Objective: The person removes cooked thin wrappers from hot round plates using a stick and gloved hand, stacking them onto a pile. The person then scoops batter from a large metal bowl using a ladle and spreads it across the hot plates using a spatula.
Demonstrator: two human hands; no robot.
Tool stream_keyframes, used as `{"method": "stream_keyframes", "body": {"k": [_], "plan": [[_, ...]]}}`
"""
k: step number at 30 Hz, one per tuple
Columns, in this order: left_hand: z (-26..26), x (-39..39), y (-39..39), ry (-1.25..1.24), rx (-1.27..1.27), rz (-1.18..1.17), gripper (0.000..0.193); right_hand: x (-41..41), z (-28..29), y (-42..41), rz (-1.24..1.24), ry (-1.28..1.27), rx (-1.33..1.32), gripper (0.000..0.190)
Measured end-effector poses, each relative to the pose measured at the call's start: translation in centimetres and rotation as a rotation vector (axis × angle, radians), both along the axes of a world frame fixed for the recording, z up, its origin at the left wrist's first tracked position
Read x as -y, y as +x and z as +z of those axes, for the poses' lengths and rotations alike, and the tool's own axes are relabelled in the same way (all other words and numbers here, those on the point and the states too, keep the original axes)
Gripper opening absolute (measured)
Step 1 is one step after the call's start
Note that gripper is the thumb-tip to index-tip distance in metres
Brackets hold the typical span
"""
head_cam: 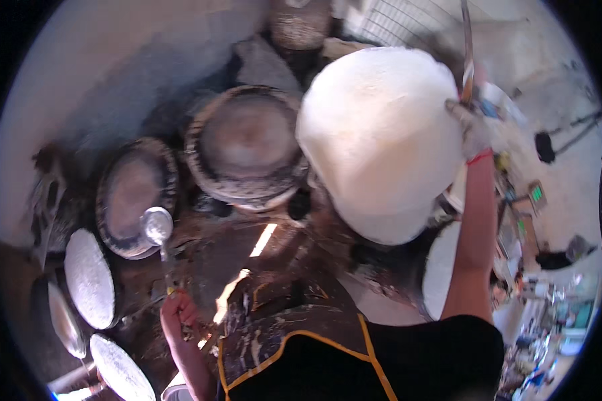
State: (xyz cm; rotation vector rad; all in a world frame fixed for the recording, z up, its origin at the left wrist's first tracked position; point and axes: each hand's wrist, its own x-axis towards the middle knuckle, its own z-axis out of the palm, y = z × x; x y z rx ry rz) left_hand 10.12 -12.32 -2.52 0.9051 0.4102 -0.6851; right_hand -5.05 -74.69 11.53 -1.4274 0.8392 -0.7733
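My left hand (180, 307) grips the handle of a metal ladle (158, 225). The ladle's shiny round bowl is over the near edge of the left round griddle (133, 193). At the right, my right hand (473, 128) pinches the edge of a large, thin, white round flatbread (376, 125), thumb on its upper face. A wooden stick (467, 75) rises from the same hand; whether the fingers hold it is unclear. Left of the flatbread lies a second round griddle (249, 133) with a brown bare surface and a blackened rim.
Several pale-topped round pans (89, 279) stand at the lower left. Another pale round surface (439, 273) is partly behind my right forearm. A sooty wall (130, 65) rises beyond the griddles. A dark pot (301, 25) stands at the back. A digital scale (537, 193) is far right.
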Motion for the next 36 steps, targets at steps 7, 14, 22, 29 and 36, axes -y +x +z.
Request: {"method": "stream_keyframes", "body": {"k": [7, 14, 22, 29, 36], "plan": [[1.2, 11.3, -8.5, -0.129, -0.119, 0.072, 0.014, 11.2, 7.7, -13.4, 0.014, -1.258, -0.660, 0.034], [4.3, 17.2, -13.1, -0.024, -0.088, -0.029, 0.016, 15.8, -18.3, -24.6, -0.181, -1.170, -1.227, 0.019], [6.7, 16.8, -16.0, 0.032, -0.043, 0.173, 0.012, 12.8, -21.5, -24.3, 0.061, -0.788, -1.187, 0.031], [5.9, 12.8, -19.4, -0.111, -0.123, 0.337, 0.013, 8.2, -19.1, -20.2, 0.160, -0.679, -0.832, 0.032], [2.6, -1.8, -28.9, -0.402, 0.072, 0.670, 0.022, -19.2, -20.7, -1.8, 1.104, -0.617, -0.389, 0.051]]}}
